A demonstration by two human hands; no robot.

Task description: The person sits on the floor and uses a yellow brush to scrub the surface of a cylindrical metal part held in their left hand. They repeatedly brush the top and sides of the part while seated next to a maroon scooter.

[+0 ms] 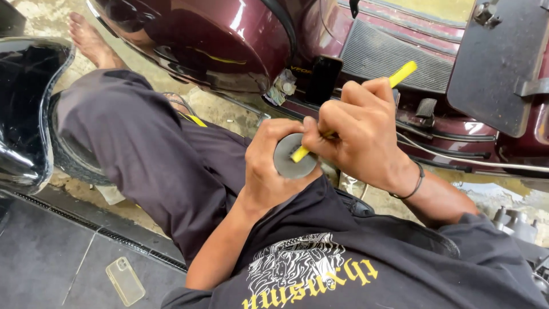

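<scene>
My left hand [269,171] grips a round grey metal disc [289,160] from below, holding it flat-face up over my lap. My right hand [357,134] is closed around a yellow stick-like tool [402,73], held like a pen, with its lower tip [298,153] pressed on the disc's face. A black band circles my right wrist [414,184]. Both hands meet at the disc, just in front of the maroon scooter body [229,40].
The scooter's ribbed footboard [394,57] and a dark grey panel [497,63] lie beyond my hands. My bent leg in dark trousers [148,154] fills the left, with a bare foot [91,40] beyond it. A phone in a clear case [124,280] lies on the dark floor tiles.
</scene>
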